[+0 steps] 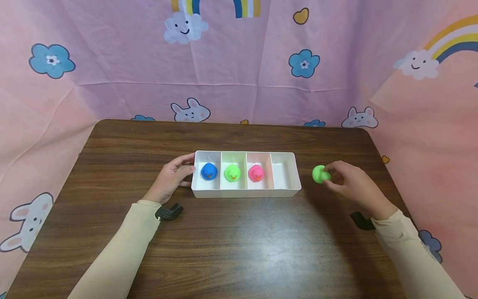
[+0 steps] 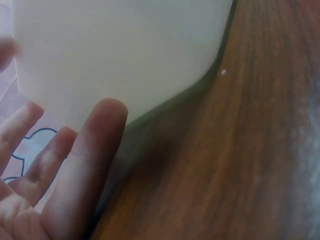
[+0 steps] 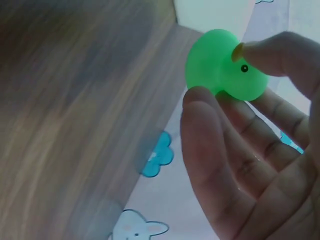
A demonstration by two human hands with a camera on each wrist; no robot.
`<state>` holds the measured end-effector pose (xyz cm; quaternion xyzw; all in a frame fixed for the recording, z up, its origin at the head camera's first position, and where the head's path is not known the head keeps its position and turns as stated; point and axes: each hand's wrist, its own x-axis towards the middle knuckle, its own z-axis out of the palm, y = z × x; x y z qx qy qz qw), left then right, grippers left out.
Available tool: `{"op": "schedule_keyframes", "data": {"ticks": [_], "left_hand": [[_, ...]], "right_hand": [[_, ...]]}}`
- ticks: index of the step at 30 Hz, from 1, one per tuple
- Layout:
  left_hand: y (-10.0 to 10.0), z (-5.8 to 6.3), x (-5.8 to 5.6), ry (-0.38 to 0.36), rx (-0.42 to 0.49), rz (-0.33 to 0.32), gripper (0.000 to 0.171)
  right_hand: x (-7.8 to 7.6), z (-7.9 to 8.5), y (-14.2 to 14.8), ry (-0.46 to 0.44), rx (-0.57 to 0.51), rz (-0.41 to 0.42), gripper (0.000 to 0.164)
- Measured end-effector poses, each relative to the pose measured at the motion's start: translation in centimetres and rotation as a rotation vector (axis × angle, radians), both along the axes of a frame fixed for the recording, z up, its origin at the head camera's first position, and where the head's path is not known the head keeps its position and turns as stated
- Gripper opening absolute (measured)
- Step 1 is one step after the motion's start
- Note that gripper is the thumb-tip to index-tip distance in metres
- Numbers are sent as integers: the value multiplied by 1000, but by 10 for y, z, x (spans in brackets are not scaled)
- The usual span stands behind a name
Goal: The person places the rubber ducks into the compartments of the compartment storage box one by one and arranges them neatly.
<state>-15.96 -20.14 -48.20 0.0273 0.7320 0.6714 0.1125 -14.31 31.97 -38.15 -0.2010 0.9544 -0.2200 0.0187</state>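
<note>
In the head view a white tray point(image 1: 246, 194) with four sections stands on the table. From left to right it holds a blue rubber duck point(image 1: 209, 171), a light-green rubber duck point(image 1: 232, 173) and a pink rubber duck point(image 1: 256, 173); the rightmost section point(image 1: 284, 174) is bare. My left hand point(image 1: 169, 176) touches the tray's left end with extended fingers, its thumb point(image 2: 102, 135) against the end wall in the left wrist view. To the right of the tray, my right hand point(image 1: 354, 185) pinches a green rubber duck point(image 3: 212, 62) between thumb and fingers. Part of its head is covered by a fingertip.
The brown wooden table point(image 1: 239, 245) reaches a patterned pink cloth point(image 1: 239, 62) at the back and sides. Dark wrist devices sit near both cuffs, one by the left sleeve point(image 1: 123, 245) and one by the right sleeve point(image 1: 410, 245).
</note>
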Motion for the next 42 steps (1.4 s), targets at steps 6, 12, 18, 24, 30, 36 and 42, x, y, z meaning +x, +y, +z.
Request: {"op": "schedule_keyframes", "data": {"ticks": [6,12,18,24,30,36,42], "left_hand": [[-1,0,0,6,-7,-6,56],[-1,1,-1,3,-13,-7,56],[-1,1,-2,7,-22,-4,57],[-1,3,-1,14,-22,-5,57],[-1,2,-1,11,-22,-5,56],[-1,2,-1,1,-28,-6,56],[0,1,0,6,-32,-7,55]], "right_hand": [[-2,6,-11,61,-37,24,29],[-4,11,-21,96,-89,61,30],[-8,12,-33,141,-146,103,30],[-12,11,-44,148,-174,134,31],[-15,10,-56,82,-146,105,30],[-19,8,-68,-5,-38,54,32],[-22,5,-76,3,-12,84,31]]}}
